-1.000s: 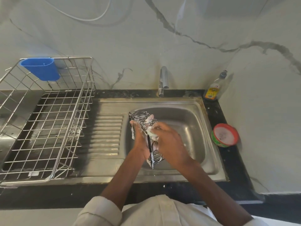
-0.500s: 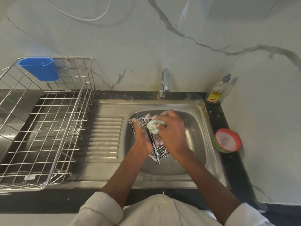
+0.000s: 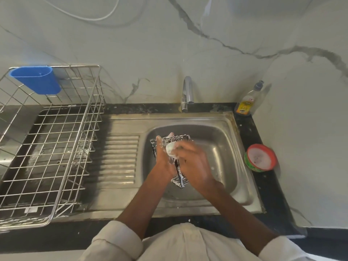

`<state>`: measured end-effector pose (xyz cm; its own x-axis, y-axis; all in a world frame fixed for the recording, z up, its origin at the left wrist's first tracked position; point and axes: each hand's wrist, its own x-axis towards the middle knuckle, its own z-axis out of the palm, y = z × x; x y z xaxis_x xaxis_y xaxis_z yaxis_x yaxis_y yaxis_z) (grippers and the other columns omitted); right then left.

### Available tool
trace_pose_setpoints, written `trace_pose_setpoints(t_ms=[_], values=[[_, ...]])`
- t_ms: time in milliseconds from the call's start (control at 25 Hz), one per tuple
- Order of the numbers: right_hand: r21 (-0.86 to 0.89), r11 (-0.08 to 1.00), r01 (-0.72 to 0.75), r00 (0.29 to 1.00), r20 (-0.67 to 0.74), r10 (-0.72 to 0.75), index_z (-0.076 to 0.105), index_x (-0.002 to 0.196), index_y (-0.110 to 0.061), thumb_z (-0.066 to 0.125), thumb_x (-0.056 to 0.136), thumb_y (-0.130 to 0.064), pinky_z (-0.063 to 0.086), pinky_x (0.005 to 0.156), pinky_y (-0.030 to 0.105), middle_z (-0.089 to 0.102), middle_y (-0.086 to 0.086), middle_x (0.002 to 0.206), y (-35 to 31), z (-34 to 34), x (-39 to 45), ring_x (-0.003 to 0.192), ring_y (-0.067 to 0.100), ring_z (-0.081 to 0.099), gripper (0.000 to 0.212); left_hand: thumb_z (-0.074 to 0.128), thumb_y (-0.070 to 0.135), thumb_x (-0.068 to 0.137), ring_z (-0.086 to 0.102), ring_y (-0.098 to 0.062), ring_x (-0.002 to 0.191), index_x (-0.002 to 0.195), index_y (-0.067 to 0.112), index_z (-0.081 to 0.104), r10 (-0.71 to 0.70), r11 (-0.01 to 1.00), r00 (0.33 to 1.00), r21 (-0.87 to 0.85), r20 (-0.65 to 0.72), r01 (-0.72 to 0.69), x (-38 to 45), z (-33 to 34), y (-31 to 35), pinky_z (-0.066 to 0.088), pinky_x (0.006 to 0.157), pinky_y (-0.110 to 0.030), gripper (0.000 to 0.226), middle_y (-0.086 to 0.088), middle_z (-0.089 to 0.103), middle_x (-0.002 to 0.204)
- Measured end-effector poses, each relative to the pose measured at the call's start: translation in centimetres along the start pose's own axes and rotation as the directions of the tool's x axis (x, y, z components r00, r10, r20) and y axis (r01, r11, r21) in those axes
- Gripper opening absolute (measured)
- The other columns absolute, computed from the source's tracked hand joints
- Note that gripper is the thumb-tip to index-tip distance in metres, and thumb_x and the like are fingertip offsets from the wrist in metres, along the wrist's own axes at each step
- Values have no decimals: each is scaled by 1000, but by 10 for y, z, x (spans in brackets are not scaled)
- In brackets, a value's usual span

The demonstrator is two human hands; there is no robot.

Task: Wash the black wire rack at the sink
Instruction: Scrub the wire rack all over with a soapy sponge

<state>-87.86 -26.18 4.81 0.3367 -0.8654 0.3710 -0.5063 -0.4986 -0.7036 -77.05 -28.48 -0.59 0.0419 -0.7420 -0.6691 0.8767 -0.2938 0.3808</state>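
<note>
over the sink [image 3: 231,187] basin we hold the black wire rack [image 3: 179,178] in our left hand [image 3: 163,159]; our right hand [image 3: 194,162] grips a soapy scrubber [image 3: 171,148] at its 12 o'clock end. we judge scrubbing midway, rinsing left.

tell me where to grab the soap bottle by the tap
Grip the soap bottle round its narrow neck just under the pump cap, coming from the front left. It stands upright in the wall corner, so back and right are blocked; the round tub sits nearer the front.
</note>
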Motion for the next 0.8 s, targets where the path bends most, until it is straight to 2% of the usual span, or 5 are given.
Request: trace_pose_setpoints(t_ms=[160, 360, 560, 720, 800], values=[[-26, 936, -351, 920, -195, 340, 81, 103, -12, 61, 82, 14, 57, 76, 21, 74, -3, 101, 18, -11, 19, 85, 5, 68, 39, 49, 74, 95, 72, -25, 85, 93, 21, 78, -28, 980, 999, 197, 30, 21, 1, 7, -1, 58, 76, -36, 61, -8, 76, 95], [-66, 998, -5, 1000, -16, 4, 80, 95, -8, 53, 79, -5, 60, 72, 34, 73, 3, 97, 1, 3, -6, 87, 22, 70, 31, 45, 74, 96, 65, -21, 72, 91, 18, 70, 1, 995, 999, 100, 32, -4, 8, 2, 4, 53, 63, -29, 61, -4, 66, 80], [-41, 999, -9, 1000, 9, 9, 81, 94, -10, 65, 77, 15, 59, 75, 26, 73, -2, 98, -3, -2, 2, 86, 13, 69, 34, 46, 67, 102, 69, -17, 55, 89, 13, 67, 17, 988, 1000, 154, -14, -14, 2, 1, -2, 54, 50, -21, 59, -3, 67, 67], [-85, 944, -320, 942, -136, 307, 79, 105, -10, 57, 87, 12, 55, 81, 19, 73, -1, 105, 11, -19, 44, 92, 9, 67, 36, 63, 80, 80, 60, -28, 99, 142, 27, 62, 20, 982, 1000, 189, -5, -18, 5, -3, -5, 55, 93, -47, 82, -10, 61, 113], [-189, 928, -322, 935, -217, 280, 77, 112, -7, 56, 84, 15, 54, 82, 18, 72, 7, 112, 12, -18, 37, 98, 18, 67, 42, 66, 83, 74, 59, -27, 96, 153, 38, 54, 17, 982, 999, 191, -29, -12, 13, -5, -5, 54, 92, -46, 92, -8, 58, 121]])
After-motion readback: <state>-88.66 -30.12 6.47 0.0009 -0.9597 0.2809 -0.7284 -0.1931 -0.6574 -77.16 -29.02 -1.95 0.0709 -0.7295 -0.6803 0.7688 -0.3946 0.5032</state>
